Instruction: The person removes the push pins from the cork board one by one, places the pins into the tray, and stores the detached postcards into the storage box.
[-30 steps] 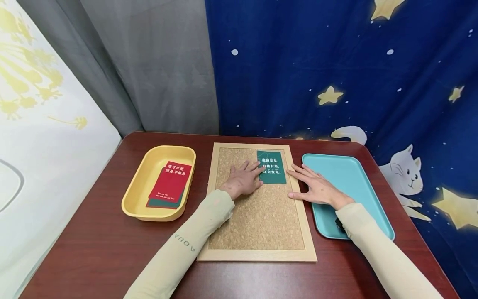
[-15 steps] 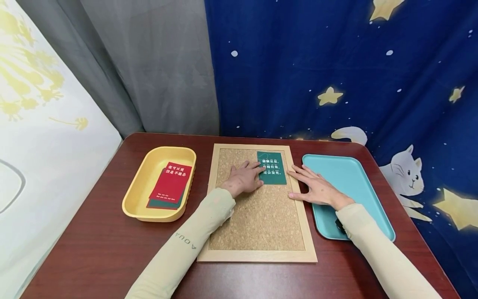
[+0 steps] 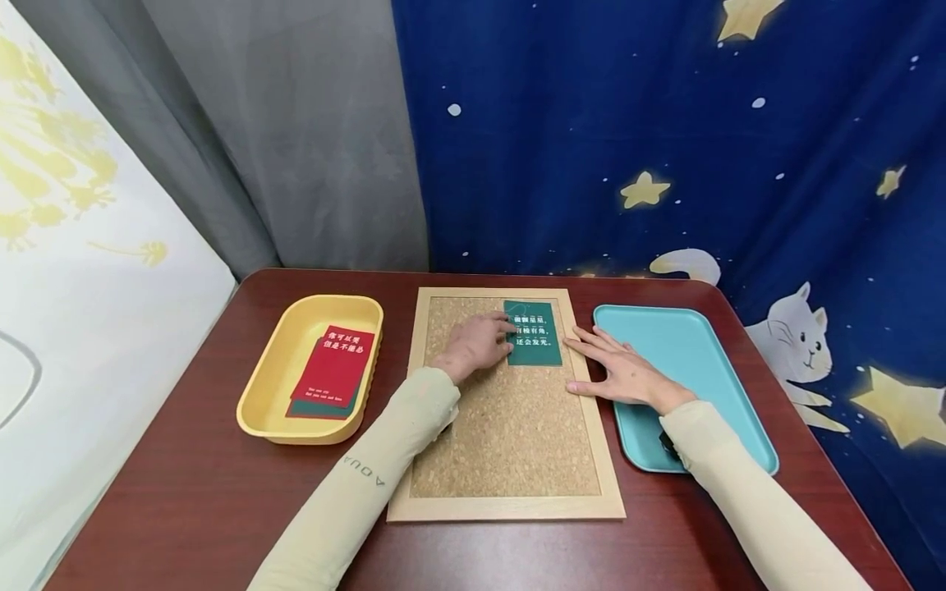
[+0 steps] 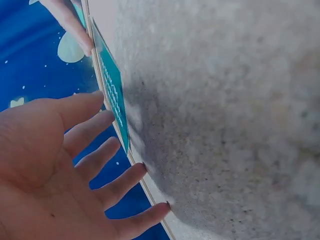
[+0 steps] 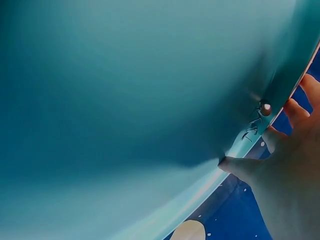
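A green card with white lettering lies flat at the upper right of the wood-framed cork board. My left hand is over the board, its fingertips at the card's left edge. Seen in the left wrist view, that hand's fingers are spread and loosely extended, and the green card appears edge-on beyond them. My right hand, fingers spread, rests on the board's right frame, with its wrist above the blue tray. Both hands hold nothing visible.
To the left, a yellow basket contains a red card overlapping a green one. Small metallic pieces lie near the tray's edge in the right wrist view. Curtains hang behind the dark red table.
My left hand has lifted slightly, and its spread fingers have drawn closer together at the card's left edge. The right hand stays on the frame. The head view has shifted a little.
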Motion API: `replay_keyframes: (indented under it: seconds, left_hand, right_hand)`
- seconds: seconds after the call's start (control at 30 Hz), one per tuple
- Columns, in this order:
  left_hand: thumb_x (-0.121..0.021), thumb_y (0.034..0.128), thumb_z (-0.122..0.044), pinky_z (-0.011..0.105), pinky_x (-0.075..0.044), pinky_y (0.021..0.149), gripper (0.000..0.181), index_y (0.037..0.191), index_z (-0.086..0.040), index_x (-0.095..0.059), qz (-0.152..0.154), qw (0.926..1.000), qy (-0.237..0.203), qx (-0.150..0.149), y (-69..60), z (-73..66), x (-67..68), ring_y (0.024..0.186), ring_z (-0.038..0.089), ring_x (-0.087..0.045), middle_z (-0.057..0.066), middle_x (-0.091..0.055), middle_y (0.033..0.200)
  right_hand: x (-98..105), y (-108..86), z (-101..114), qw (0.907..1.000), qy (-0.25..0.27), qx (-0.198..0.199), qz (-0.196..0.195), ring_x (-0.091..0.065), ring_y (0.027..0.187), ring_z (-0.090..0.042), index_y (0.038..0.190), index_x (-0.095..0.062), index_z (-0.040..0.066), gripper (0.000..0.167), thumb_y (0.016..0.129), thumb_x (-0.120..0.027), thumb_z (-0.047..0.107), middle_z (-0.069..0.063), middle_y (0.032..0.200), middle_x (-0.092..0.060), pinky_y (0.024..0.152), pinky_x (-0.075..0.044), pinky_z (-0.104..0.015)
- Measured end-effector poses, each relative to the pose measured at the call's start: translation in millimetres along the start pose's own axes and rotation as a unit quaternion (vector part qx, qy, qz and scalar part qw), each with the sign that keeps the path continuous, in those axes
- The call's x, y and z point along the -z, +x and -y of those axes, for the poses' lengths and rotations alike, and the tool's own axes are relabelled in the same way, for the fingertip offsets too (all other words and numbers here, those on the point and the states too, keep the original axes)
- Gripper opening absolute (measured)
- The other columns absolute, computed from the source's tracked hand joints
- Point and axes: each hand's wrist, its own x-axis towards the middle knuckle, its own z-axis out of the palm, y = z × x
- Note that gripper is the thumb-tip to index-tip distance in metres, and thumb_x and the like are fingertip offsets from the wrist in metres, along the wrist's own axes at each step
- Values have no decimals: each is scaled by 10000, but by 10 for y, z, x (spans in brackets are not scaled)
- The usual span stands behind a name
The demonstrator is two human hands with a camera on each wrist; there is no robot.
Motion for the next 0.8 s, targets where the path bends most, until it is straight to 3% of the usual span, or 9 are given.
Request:
replay_keyframes:
  seconds: [0.3,0.53,0.8]
  left_hand:
    - [-704,998,-293,463,-435,1208,554,1511,-153,-546,-161,9949,-968,239,141,64,72,1492,294,-475,75,-437,1634]
    - [-768,945,-353,454,-457,1183,673,1532,-146,-514,-161,9949,-933,349,219,126,103,1415,311,-536,97,-494,1572]
    - [-803,898,-428,468,-452,1181,793,1568,-168,-468,-5,9964,-746,392,318,198,116,1396,307,-497,121,-474,1568]
  right_hand:
    - [15,1,16,10000,23,18,10,-93,1645,-361,1633,-337,338,885,897,-667,702,1,1763,-191,1199,-132,-812]
    - [10,0,21,10000,62,10,-8,-92,1645,-362,1631,-341,340,883,895,-673,697,6,1762,-197,1202,-123,-810]
    - [14,-4,38,9999,147,-66,57,-68,1648,-359,1637,-328,333,893,897,-670,697,9,1768,-170,1207,-96,-809]
